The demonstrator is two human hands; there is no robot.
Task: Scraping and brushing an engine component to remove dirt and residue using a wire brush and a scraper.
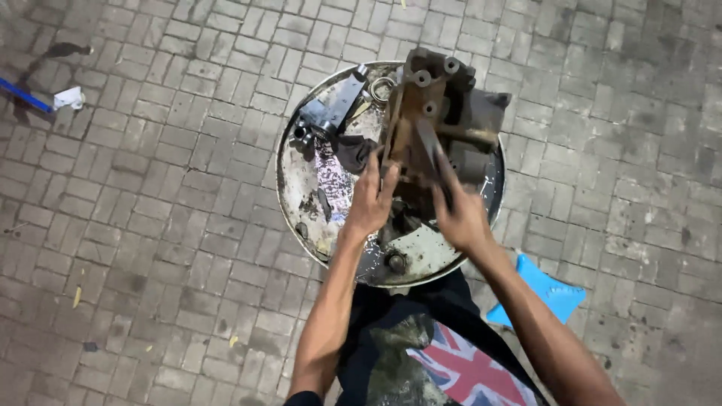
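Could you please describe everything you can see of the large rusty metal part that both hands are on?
The rusty metal part is a bulky, irregular casting, brown with rust and grey with grime, with round bolt bosses at its top and a stub projecting to the right. It stands roughly upright in the round metal pan, among smaller greasy parts. The left hand grips its lower left edge; the right hand holds its lower right side, fingers reaching up its face.
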